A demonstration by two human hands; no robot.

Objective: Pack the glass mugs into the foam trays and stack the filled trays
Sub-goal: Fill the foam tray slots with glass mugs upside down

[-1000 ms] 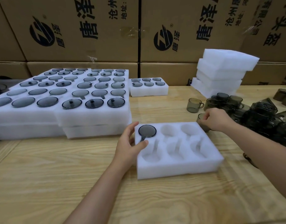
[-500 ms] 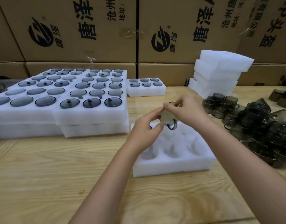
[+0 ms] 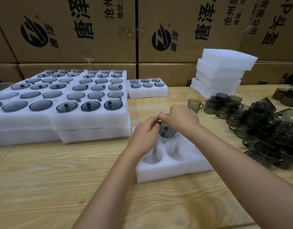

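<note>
A white foam tray (image 3: 172, 167) with round pockets lies on the wooden table in front of me. Over its far row my right hand (image 3: 180, 120) grips a smoky glass mug (image 3: 167, 132), upside down with the handle facing me. My left hand (image 3: 145, 138) pinches the same mug from the left. The tray's far-left pocket is hidden behind my hands. Loose mugs (image 3: 265, 129) are piled at the right, and one single mug (image 3: 194, 104) stands apart. Filled trays (image 3: 63, 103) are stacked at the left.
A small filled tray (image 3: 147, 91) sits behind the work spot. A stack of empty foam trays (image 3: 220, 75) stands at the back right. Printed cardboard boxes (image 3: 96, 30) wall off the far side of the table (image 3: 59, 187).
My right hand picked a mug from the pile at the right and carried it over the tray. My left hand left the tray's edge and now pinches that mug too.
</note>
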